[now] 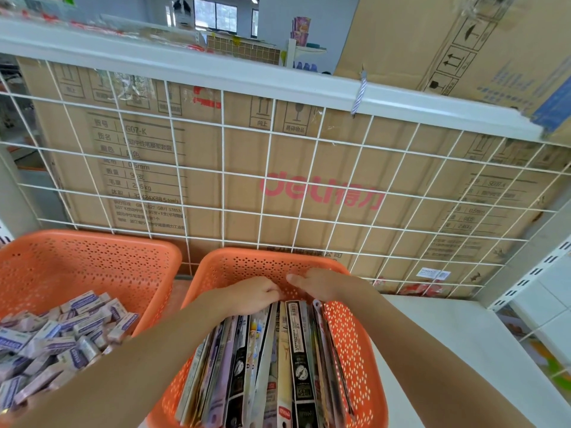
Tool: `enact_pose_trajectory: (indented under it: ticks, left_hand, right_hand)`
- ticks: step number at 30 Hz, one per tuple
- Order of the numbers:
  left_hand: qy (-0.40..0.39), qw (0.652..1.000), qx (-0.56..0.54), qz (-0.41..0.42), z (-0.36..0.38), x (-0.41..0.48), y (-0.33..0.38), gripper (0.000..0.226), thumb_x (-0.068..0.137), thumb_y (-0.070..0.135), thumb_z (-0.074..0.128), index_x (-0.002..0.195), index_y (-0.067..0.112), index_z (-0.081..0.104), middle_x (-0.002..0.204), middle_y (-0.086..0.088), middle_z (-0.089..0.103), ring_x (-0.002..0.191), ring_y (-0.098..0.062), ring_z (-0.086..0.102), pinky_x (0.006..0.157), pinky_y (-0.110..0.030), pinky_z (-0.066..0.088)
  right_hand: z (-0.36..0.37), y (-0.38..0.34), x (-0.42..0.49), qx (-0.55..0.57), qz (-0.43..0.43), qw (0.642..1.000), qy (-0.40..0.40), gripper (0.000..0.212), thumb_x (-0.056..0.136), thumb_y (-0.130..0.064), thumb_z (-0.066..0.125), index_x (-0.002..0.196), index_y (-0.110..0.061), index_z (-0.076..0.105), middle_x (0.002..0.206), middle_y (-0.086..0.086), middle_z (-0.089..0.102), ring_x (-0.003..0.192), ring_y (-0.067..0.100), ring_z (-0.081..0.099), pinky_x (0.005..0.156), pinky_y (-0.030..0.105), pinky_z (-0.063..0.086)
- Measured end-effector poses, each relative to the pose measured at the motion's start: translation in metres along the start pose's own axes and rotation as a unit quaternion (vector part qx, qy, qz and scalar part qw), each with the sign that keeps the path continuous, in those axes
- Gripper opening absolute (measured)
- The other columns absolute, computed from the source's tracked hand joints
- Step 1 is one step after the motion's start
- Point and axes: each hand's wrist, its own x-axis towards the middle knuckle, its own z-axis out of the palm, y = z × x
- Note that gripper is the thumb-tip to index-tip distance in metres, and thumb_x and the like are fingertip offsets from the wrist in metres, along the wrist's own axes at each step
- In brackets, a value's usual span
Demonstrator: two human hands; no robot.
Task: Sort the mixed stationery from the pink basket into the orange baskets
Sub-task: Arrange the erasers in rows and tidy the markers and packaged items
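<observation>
We record both hands close together, nearly touching, at the far end of an orange perforated plastic basket (349,335), into which both forearms reach from the near side. The left hand (251,293) lies palm down with its fingers curled over the far ends of the flat stationery packs (296,350), which it holds from above. The right hand (321,285) sits just beside it, thumb pointing towards the left hand. Its fingers turn down out of sight behind the packs, so we cannot tell whether it grips or merely rests there. The packs stand on edge in a tight row, running from beneath both hands back towards the person and filling most of the basket. Left of the left forearm, and partly beneath it, stands a second orange perforated plastic basket (92,267), holding a loose heap of small purple-and-white cardboard boxes (77,322). The two baskets stand side by side, with a narrow gap between them. Beyond the hands rises a white wire grid panel (222,174), and directly behind it stands a brown cardboard carton (309,143) bearing a red logo. Right of the right forearm we note a white shelf board (448,350).
</observation>
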Motion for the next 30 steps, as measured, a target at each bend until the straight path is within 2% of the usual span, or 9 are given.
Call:
enact_pose_trajectory:
  ticks: [3,6,10,15,18,20,23,27,30]
  left_hand:
    - [0.002,1.0,0.004,0.002,-0.002,0.002,-0.007,0.037,0.098,0.026,0.04,0.104,0.001,0.066,0.07,-0.001,0.058,0.059,-0.011,0.051,0.069,-0.027,0.042]
    - [-0.004,1.0,-0.011,0.017,-0.003,0.001,-0.01,0.034,0.099,0.028,0.039,0.113,0.013,0.066,0.107,-0.006,0.068,0.096,-0.02,0.063,0.094,-0.034,0.045]
    - [-0.03,0.998,-0.035,0.031,-0.003,-0.001,-0.013,0.03,0.097,0.032,0.042,0.107,0.022,0.069,0.106,-0.002,0.07,0.097,-0.015,0.063,0.1,-0.037,0.042]
    - [-0.016,0.999,0.004,0.041,-0.006,-0.006,-0.006,0.03,0.096,0.029,0.04,0.115,0.023,0.063,0.102,-0.005,0.067,0.086,-0.022,0.062,0.081,-0.033,0.045]
    - [0.006,0.993,0.098,0.062,-0.008,-0.024,0.008,0.039,0.1,0.026,0.038,0.137,0.017,0.044,0.131,0.004,0.05,0.108,-0.01,0.053,0.095,-0.024,0.038]
    - [-0.024,0.984,0.16,0.072,-0.003,-0.046,0.007,0.055,0.1,0.037,0.036,0.149,0.02,0.017,0.156,0.005,0.011,0.141,-0.015,0.017,0.114,-0.032,0.013]
    - [-0.109,0.96,0.246,0.083,0.013,-0.076,0.005,0.074,0.095,0.057,0.026,0.146,0.027,-0.019,0.145,0.009,-0.036,0.134,-0.011,-0.032,0.109,-0.037,-0.018]
    - [-0.126,0.945,0.296,0.057,0.031,-0.089,0.004,0.087,0.082,0.072,0.016,0.139,0.025,-0.03,0.141,0.006,-0.043,0.13,-0.01,-0.041,0.108,-0.034,-0.025]
    - [-0.115,0.936,0.332,0.014,0.041,-0.088,-0.004,0.102,0.057,0.081,-0.001,0.137,0.025,-0.033,0.143,0.004,-0.042,0.128,-0.009,-0.042,0.106,-0.035,-0.027]
  right_hand:
    - [-0.002,-0.001,0.002,0.038,0.001,0.999,-0.03,0.066,0.097,-0.056,0.024,0.12,-0.003,0.056,0.122,0.013,0.059,0.099,0.025,0.056,0.085,0.033,0.046]
    - [-0.002,-0.002,0.0,-0.007,0.004,1.0,-0.001,0.052,0.098,-0.053,0.022,0.076,-0.018,0.053,0.08,0.001,0.054,0.095,0.021,0.05,0.085,0.028,0.036]
    - [0.001,0.0,0.0,-0.011,0.009,1.0,-0.018,0.07,0.096,-0.058,0.024,0.117,0.0,0.058,0.115,0.015,0.063,0.106,0.028,0.06,0.097,0.035,0.043]
    - [0.001,-0.005,-0.01,-0.041,-0.018,0.999,0.013,0.057,0.1,-0.047,0.027,0.11,0.0,0.058,0.107,0.015,0.063,0.096,0.024,0.057,0.083,0.028,0.04]
    - [0.013,-0.001,-0.02,-0.048,-0.022,0.997,0.048,0.043,0.101,-0.035,0.033,0.118,-0.002,0.056,0.121,0.015,0.059,0.11,0.026,0.055,0.092,0.031,0.041]
    - [0.027,0.004,-0.032,-0.076,-0.024,0.994,0.081,0.042,0.1,-0.03,0.035,0.132,-0.005,0.046,0.133,0.015,0.05,0.118,0.027,0.05,0.101,0.036,0.04]
    - [0.049,0.003,-0.054,-0.114,-0.04,0.991,0.065,0.056,0.101,-0.034,0.029,0.147,-0.003,0.018,0.153,0.016,0.02,0.139,0.03,0.023,0.114,0.039,0.021]
    - [0.069,-0.004,-0.072,-0.163,-0.071,0.984,-0.001,0.076,0.097,-0.055,0.016,0.148,-0.006,-0.013,0.156,0.012,-0.019,0.144,0.024,-0.016,0.116,0.035,-0.008]
    - [0.079,0.001,-0.072,-0.189,-0.065,0.98,-0.005,0.122,0.047,-0.078,-0.021,0.147,-0.009,-0.016,0.155,0.009,-0.023,0.143,0.022,-0.02,0.116,0.036,-0.008]
